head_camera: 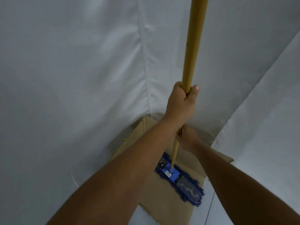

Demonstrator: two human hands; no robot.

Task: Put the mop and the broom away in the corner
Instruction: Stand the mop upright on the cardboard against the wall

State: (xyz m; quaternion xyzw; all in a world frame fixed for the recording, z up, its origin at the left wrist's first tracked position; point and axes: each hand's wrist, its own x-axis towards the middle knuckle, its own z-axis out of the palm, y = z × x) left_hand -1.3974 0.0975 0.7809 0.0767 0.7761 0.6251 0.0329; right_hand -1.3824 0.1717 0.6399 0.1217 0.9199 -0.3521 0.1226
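Observation:
The mop has a long yellow wooden handle (193,46) standing almost upright and a flat blue fringed head (181,179) resting on brown cardboard (168,207) on the floor in the corner. My left hand (181,103) is wrapped around the handle high up. My right hand (188,138) grips the same handle lower down, partly hidden behind my left forearm. The broom is not in view.
White fabric sheets (73,70) cover the walls on the left and right (263,127) and meet behind the mop. A small yellow object (125,139) peeks out at the cardboard's left edge. Pale floor (227,213) shows at the lower right.

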